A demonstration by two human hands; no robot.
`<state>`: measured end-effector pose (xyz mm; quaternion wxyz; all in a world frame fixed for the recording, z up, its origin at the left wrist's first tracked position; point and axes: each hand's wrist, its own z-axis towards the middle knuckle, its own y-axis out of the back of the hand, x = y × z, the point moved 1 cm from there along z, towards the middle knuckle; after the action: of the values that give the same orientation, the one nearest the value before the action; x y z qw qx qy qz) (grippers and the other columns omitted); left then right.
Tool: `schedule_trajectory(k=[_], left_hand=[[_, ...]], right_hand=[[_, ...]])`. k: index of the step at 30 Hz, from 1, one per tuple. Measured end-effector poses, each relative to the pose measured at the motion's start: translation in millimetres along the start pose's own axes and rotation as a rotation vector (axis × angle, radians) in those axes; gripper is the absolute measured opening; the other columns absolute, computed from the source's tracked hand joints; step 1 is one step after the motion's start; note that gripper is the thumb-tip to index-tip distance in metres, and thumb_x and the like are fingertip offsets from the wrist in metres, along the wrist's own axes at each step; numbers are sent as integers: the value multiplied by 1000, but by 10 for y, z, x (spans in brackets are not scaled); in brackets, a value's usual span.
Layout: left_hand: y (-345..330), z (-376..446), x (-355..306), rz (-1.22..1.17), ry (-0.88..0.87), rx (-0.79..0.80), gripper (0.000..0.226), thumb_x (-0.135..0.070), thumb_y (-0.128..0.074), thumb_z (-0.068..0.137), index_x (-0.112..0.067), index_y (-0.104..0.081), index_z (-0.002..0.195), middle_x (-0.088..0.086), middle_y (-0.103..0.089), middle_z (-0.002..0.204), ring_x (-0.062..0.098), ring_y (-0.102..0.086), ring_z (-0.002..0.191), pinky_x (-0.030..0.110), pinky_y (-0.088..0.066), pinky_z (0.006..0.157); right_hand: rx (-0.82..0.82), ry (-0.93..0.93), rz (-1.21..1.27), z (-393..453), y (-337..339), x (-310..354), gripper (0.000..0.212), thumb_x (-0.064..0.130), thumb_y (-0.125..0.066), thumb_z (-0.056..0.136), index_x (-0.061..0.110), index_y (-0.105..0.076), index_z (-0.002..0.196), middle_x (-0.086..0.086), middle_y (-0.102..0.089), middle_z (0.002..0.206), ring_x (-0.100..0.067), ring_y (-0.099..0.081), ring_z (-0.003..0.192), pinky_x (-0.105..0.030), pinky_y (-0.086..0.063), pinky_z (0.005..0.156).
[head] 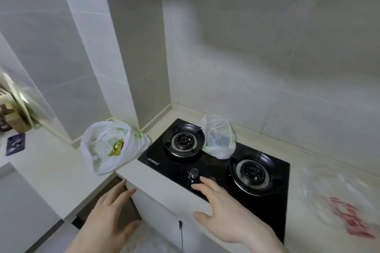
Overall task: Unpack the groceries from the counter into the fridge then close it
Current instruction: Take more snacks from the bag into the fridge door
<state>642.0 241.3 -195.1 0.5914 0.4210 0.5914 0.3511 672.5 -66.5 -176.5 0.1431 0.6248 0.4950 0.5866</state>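
Note:
A white plastic grocery bag (111,146) stands open on the counter corner, left of the stove, with green and yellow packets inside. A smaller white bag (219,136) sits on the black gas stove (176,167) between its two burners. At the right, a clear bag of red meat (347,217) lies on the counter. My left hand (111,209) hovers open below the counter edge, under the big bag. My right hand (224,209) is spread open over the stove's front edge near the knobs, holding nothing. The fridge is out of view.
The beige counter (164,189) wraps an L-shaped corner around a tiled pillar (131,51). A dark phone-like slab (15,143) and a wooden rack (12,117) sit at far left. White cabinet doors (164,224) lie below the stove.

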Motion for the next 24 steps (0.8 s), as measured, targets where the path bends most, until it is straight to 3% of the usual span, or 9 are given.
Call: schedule_trajectory(k=[13,24], left_hand=[[677,497,1967,-9,80,23,74,-57,-67,87,-45,-30,150,-20,-3,167,13,-22,150,28,-25,121],[548,1560,2604,-58,27,153,66,-48,-65,89,-41,-38,149,-15,-15,167,16,-27,149,30,-30,119]], right_hand=[[24,9,21,1646,-883,1254,65,49,-58,98,45,-29,156,25,-7,167,-3,-19,153,-25,-23,122],[35,-54,47,2596,-1110,1414,66,49,-55,94,42,-32,156,23,-12,167,-5,-21,154,-25,-24,120]])
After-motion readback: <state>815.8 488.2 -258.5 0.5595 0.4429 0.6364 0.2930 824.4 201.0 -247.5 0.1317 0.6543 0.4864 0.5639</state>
